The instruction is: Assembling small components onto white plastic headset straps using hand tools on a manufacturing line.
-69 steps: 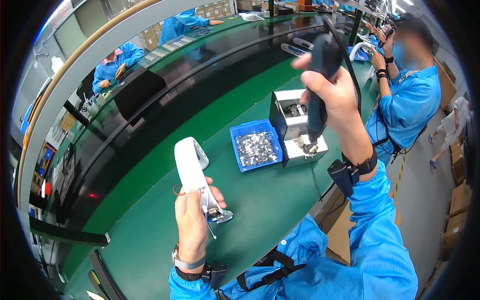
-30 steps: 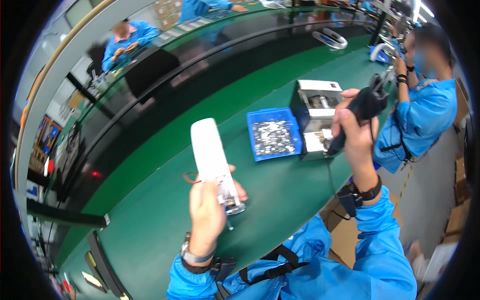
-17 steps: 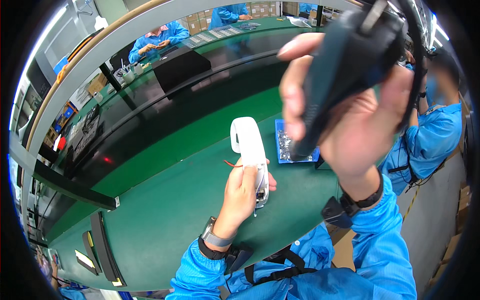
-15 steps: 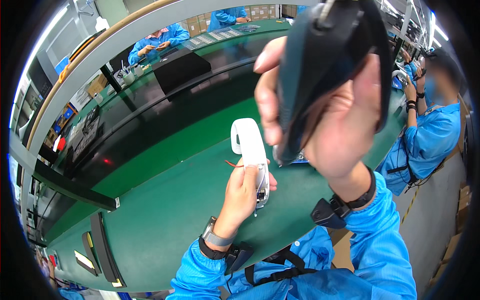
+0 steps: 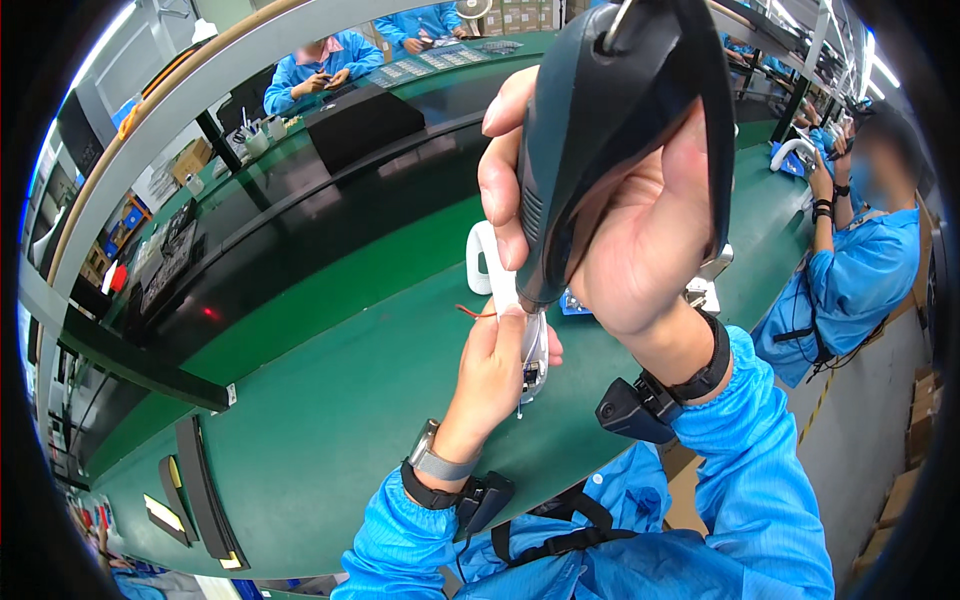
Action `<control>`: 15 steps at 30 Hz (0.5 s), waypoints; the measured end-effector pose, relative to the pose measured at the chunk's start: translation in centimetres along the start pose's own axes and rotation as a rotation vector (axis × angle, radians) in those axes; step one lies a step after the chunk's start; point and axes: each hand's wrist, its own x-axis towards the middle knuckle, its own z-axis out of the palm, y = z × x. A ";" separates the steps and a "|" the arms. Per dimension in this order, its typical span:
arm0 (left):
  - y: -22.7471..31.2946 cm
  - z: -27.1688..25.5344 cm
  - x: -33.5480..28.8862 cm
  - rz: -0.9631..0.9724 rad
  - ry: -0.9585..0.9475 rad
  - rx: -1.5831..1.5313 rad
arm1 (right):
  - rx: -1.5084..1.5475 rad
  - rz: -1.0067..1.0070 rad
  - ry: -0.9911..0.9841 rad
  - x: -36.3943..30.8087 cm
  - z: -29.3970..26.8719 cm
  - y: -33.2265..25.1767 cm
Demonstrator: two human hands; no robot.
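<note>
Left hand (image 5: 482, 375) is closed around a white curved housing (image 5: 505, 290), thumb on its near face; the looped end sticks up beyond the fingers, the open end with small parts inside points down toward the wearer. Red wire (image 5: 474, 313) pokes out just left of that thumb. Right hand (image 5: 645, 225) is wrapped around a black power screwdriver (image 5: 590, 130), nose down — tip right at the housing, just beside the left thumb; can't tell if the bit is seated. Blue tray (image 5: 576, 305) sits behind the right hand, mostly hidden by it. Metal box (image 5: 712, 265) peeks out just right of the right wrist, also mostly covered. Green table (image 5: 350, 430) under both hands. Black strips (image 5: 205, 495) lie on it, well left of the left hand. Co-worker in a blue jacket (image 5: 865, 270) stands well off to the right of the driver grip — white curved piece (image 5: 793, 152) by their hands.
</note>
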 end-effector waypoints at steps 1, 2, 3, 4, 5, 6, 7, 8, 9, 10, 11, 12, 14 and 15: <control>0.0 0.0 -0.1 -0.004 0.002 0.000 | 0.063 -0.003 0.021 0.0 0.2 0.2; 0.1 0.0 -0.1 -0.007 0.007 0.008 | 0.125 -0.007 0.043 -0.1 0.4 0.3; 0.2 0.0 -0.2 -0.011 0.011 0.016 | 0.127 -0.005 0.046 -0.2 0.4 0.2; 0.2 0.1 -0.3 -0.016 0.010 0.016 | 0.038 0.052 0.037 -0.3 0.3 0.0; 0.1 0.2 -0.3 -0.009 0.024 -0.003 | -0.052 0.109 0.029 -0.4 0.2 -0.1; 0.1 0.3 -0.3 -0.003 0.037 -0.021 | 0.063 0.104 0.044 -0.4 0.4 0.4; 0.0 0.2 -0.3 -0.007 0.034 -0.020 | 0.062 0.105 0.049 -0.4 0.2 0.6; -0.1 0.1 -0.2 -0.005 0.027 0.004 | 0.091 0.075 -0.005 -0.3 -0.1 0.7; -0.1 0.0 -0.2 -0.003 0.018 0.028 | 0.120 0.043 -0.058 -0.2 -0.4 0.9; -0.1 0.0 -0.2 -0.006 0.014 0.028 | 0.115 0.032 -0.048 -0.2 -0.4 1.1; -0.1 0.1 -0.2 -0.004 0.017 0.037 | 0.113 0.032 -0.042 -0.2 -0.4 1.2; 0.0 0.1 -0.2 -0.002 0.019 0.046 | 0.128 0.041 -0.047 -0.2 -0.5 1.2; 0.3 0.1 -0.4 -0.004 0.035 0.052 | 0.132 0.069 -0.048 -0.4 -0.4 1.3; 0.4 0.0 -0.5 -0.001 0.054 0.057 | 0.134 0.069 -0.043 -0.3 -0.4 1.4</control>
